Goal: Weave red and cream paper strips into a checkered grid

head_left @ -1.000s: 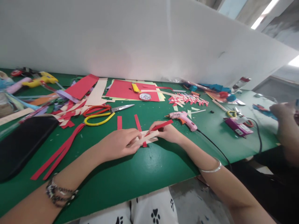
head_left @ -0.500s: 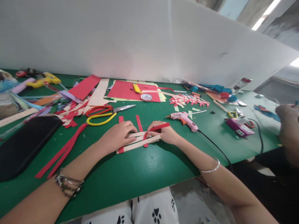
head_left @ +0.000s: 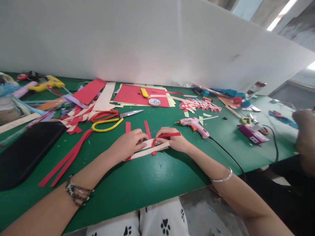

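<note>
On the green table (head_left: 147,177) lies a small weave of cream paper strips (head_left: 150,151) crossed by red strips (head_left: 147,128). My left hand (head_left: 126,143) rests palm down on the left part of the weave, fingers curled and pressing the strips flat. My right hand (head_left: 173,141) pinches a red paper strip (head_left: 169,134) at the weave's right side, the strip bent over the cream ones.
Red-and-yellow scissors (head_left: 108,118) lie behind my left hand, a pink glue gun (head_left: 194,125) with a black cord to the right. Red and cream paper sheets (head_left: 137,95), a woven piece (head_left: 199,105), long red strips (head_left: 66,159) and a black pouch (head_left: 24,150) surround. Another person's hand (head_left: 305,131) is at far right.
My right hand lowered the red strip from pointing up-right and bent it across the cream strips. My left hand slid back slightly, uncovering more of the weave, and still presses it.
</note>
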Demonstrator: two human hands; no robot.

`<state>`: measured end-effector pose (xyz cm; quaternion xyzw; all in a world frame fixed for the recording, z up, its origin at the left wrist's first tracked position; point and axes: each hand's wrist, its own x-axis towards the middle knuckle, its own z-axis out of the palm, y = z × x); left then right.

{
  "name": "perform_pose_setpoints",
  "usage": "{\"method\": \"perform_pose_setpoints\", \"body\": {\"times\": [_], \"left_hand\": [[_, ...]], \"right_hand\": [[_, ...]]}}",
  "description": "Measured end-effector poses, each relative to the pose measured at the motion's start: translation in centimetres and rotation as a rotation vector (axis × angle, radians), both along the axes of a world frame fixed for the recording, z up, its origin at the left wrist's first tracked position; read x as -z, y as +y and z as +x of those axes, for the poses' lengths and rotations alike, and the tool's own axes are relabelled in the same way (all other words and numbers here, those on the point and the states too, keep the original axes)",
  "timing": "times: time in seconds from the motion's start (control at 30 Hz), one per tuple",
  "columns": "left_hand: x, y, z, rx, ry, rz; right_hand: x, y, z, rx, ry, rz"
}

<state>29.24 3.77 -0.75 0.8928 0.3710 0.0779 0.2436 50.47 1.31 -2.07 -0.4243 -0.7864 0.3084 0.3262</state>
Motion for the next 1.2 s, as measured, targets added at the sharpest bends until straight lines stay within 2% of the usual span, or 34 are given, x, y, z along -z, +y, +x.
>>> {"method": "perform_pose_setpoints", "body": {"times": [0.2, 0.67, 0.9, 1.1, 1.2], "left_hand": [[0.4, 0.3, 0.3, -0.047, -0.030, -0.020], [0.7, -0.1, 0.1, -0.029, -0.139, -0.016], [-0.1, -0.1, 0.0, -0.150, -0.260, -0.240], [-0.5, 0.2, -0.4, -0.099, -0.352, -0.414], [-0.4, 0.4, -0.6, -0.084, -0.364, -0.443]], "right_hand": [[-0.1, -0.1, 0.0, -0.003, -0.003, -0.001], [-0.5, -0.2, 0.1, -0.006, 0.012, 0.016], [0.2, 0.0, 0.2, 0.018, 0.040, 0.039], [0.4, 0.8, -0.2, 0.043, -0.029, 0.059], [0.3, 1.5, -0.7, 0.086, -0.078, 0.035]]}}
